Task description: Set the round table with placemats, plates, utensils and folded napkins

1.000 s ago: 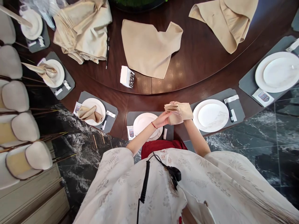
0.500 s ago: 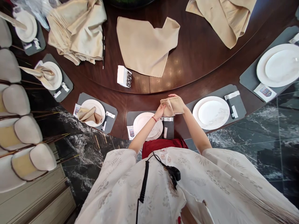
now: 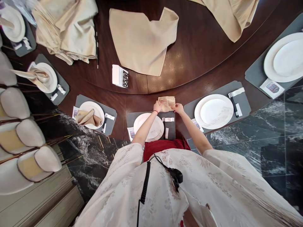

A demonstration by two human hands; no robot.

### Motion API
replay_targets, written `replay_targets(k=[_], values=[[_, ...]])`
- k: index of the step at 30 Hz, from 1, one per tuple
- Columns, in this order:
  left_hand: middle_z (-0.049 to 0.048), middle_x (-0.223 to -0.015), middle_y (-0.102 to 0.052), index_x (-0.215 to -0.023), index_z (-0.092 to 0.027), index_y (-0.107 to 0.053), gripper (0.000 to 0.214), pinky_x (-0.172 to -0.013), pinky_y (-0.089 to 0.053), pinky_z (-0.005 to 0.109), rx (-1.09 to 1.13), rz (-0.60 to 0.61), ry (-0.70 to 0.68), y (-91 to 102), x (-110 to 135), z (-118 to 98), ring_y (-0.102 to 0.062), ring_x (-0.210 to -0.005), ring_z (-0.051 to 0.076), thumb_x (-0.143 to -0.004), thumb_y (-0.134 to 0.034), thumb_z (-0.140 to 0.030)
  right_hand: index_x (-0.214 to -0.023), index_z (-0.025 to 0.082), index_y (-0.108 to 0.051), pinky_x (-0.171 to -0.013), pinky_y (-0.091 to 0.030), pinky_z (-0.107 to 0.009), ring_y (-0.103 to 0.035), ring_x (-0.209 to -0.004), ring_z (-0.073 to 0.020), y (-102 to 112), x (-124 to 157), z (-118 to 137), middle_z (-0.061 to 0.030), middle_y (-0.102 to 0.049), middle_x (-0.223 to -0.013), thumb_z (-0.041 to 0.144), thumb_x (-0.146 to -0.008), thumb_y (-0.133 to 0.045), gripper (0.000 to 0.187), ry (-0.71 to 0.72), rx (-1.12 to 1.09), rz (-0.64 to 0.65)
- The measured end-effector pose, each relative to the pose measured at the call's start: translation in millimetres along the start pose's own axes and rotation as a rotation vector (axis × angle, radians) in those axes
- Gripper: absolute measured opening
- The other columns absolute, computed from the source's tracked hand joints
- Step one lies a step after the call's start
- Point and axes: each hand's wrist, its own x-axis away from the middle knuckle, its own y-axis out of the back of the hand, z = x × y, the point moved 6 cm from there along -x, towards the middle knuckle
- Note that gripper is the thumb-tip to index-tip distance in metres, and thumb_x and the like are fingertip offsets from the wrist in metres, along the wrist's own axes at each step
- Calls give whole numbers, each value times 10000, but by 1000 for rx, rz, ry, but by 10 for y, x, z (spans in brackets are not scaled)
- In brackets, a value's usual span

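Note:
A small folded beige napkin [image 3: 167, 102] is held between both my hands above the dark wooden table, just beyond a grey placemat [image 3: 131, 118]. My left hand [image 3: 157, 107] grips its left side and my right hand [image 3: 177, 108] grips its right side, fingers closed on the cloth. A white plate [image 3: 149, 127] lies on the placemat under my left forearm, with a white chopstick rest [image 3: 168, 119] beside it.
A flat beige napkin [image 3: 139, 41] and a white card box [image 3: 120, 76] lie on the inner turntable, with heaps of napkins [image 3: 63, 26] at the back left. Place settings with plates [image 3: 213, 111] ring the table edge; two to the left carry folded napkins [image 3: 88, 117]. Chairs [image 3: 30, 132] stand left.
Both hands have carried the napkin forward and a little left, from beside the right plate to past the placemat, and the bundle looks smaller and tighter. The view has shifted.

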Motion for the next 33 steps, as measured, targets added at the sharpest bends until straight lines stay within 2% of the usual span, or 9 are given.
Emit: replay_targets(k=[3, 6, 13, 17, 21, 25, 29, 31, 33], values=[[171, -1185, -688, -1001, -184, -682, 358, -1257, -298, 447, -56, 125, -141, 11, 34, -235, -452, -1470, 293, -710, -812, -22, -726, 185, -597, -784, -587, -336, -599, -662, -155, -66, -6, -35, 33, -595, -628, 204, -687, -778, 186, 76, 142, -108], [129, -1060, -720, -882, -225, -714, 311, -1243, -346, 446, 7, 455, -105, -210, 69, -366, -608, -1308, 228, -739, -685, 50, -853, 179, -639, -799, -545, -303, -564, -667, -150, -153, 18, -19, 32, -613, -685, 190, -716, -673, 141, 210, 204, -154], [95, -763, -674, -643, -241, -620, 306, -1184, -437, 421, -74, 749, 19, -417, -42, -463, -714, -1004, 201, -769, -553, 30, -1152, 149, -691, -959, -505, -343, -629, -984, -231, -447, 153, 102, -118, -707, -1010, 88, -882, -428, 382, 575, 594, 91], [96, -748, -654, -704, -220, -616, 292, -1171, -450, 437, -150, 799, -46, -349, -143, -564, -711, -979, 201, -867, -492, -12, -1085, 147, -747, -1137, -419, -493, -567, -1246, -317, -561, 198, 174, -188, -681, -1250, 104, -946, -430, 348, 751, 862, 314], [89, -794, -680, -608, -246, -585, 286, -1124, -473, 430, -417, 764, -462, -400, -179, -713, -699, -978, 206, -806, -577, -40, -1127, 163, -773, -1307, -211, -536, -413, -1473, -314, -613, 215, 274, -155, -704, -1244, 55, -887, -497, 382, 906, 858, 425], [118, -802, -668, -574, -250, -617, 222, -1061, -480, 446, -659, 682, -788, -589, -165, -776, -660, -943, 245, -750, -669, -124, -1061, 146, -809, -1324, -140, -589, -436, -1464, -342, -667, 173, 307, -170, -744, -1064, 39, -822, -534, 380, 879, 896, 431], [149, -853, -651, -632, -212, -685, 137, -1150, -384, 428, -762, 810, -638, -784, -193, -695, -626, -1097, 289, -683, -735, -95, -967, 163, -802, -1309, -152, -609, -424, -1469, -355, -596, 188, 330, -155, -744, -1136, 31, -765, -554, 347, 862, 822, 428], [151, -906, -664, -665, -203, -709, 115, -1168, -376, 414, -687, 672, -547, -767, -239, -711, -608, -1152, 299, -684, -744, -95, -988, 168, -771, -1291, -207, -602, -431, -1462, -347, -441, 203, 308, -147, -713, -1246, 52, -751, -567, 333, 815, 677, 345], [145, -1013, -684, -722, -201, -739, 107, -1184, -376, 410, -582, 512, -506, -726, -232, -702, -584, -1190, 298, -696, -736, -98, -1064, 168, -718, -1250, -292, -601, -483, -1408, -334, -163, 185, 217, -158, -673, -1312, 125, -779, -589, 315, 659, 469, 73]])
